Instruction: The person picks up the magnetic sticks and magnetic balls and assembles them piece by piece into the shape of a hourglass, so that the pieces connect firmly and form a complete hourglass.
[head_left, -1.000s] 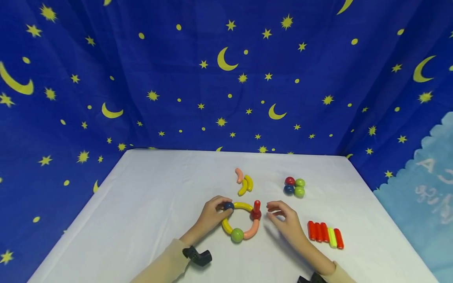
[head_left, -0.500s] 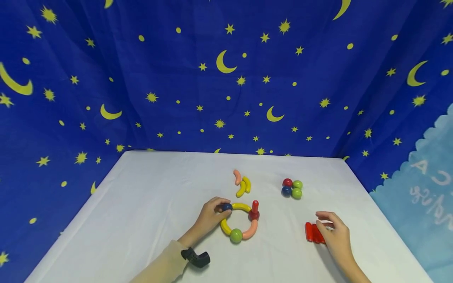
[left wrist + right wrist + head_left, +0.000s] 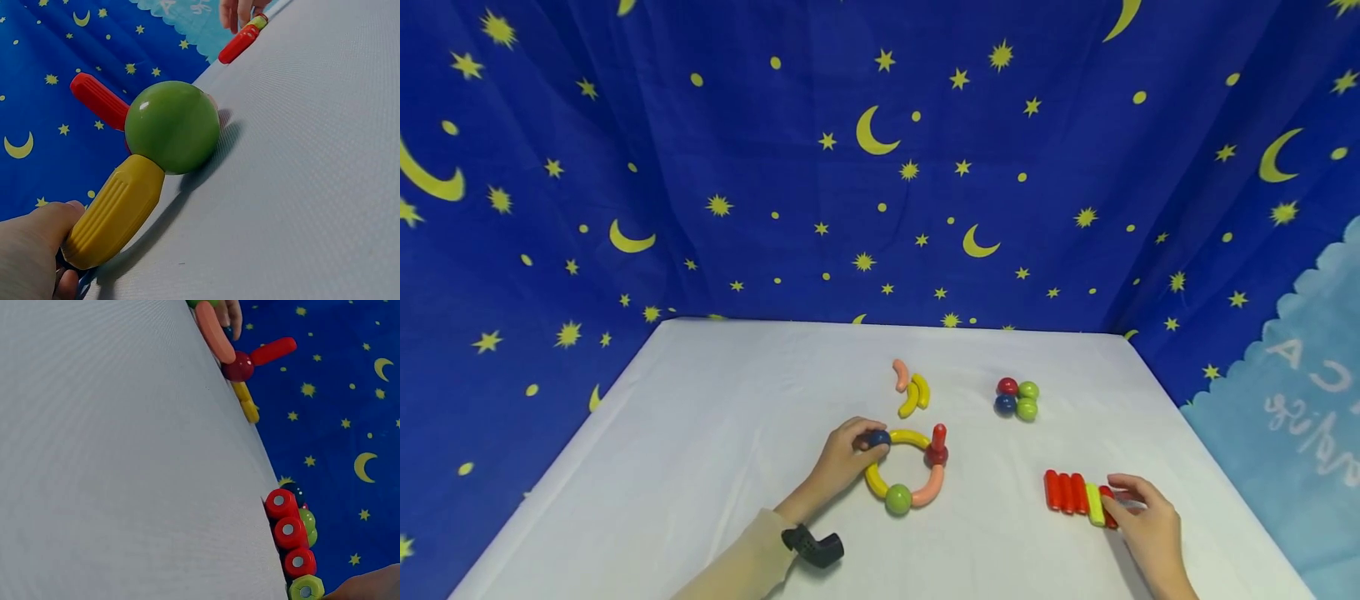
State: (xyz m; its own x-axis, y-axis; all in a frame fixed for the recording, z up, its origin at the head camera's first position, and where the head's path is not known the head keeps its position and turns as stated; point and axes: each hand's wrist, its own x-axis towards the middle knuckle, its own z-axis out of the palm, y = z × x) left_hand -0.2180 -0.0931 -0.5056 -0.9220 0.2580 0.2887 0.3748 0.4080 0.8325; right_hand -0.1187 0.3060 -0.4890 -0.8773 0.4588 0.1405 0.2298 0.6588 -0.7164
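Red rod (image 3: 1107, 491) now between right fingers (image 3: 1129, 481)

– What's on the curtain (image 3: 805, 125)?
– Yellow moons (image 3: 865, 132), stars (image 3: 909, 170) and dots (image 3: 882, 207), on blue.
– And the balls (image 3: 898, 500)?
– Red, blue and green.
– The bent sticks (image 3: 910, 437)?
– Yellow and pink.
– The straight sticks (image 3: 1065, 493)?
– Red, but one's yellowish green. And the worktop (image 3: 737, 375) is plain white.

A flat 3-ball ring (image 3: 898, 500) lies left of the rightmost red rod (image 3: 1107, 492).
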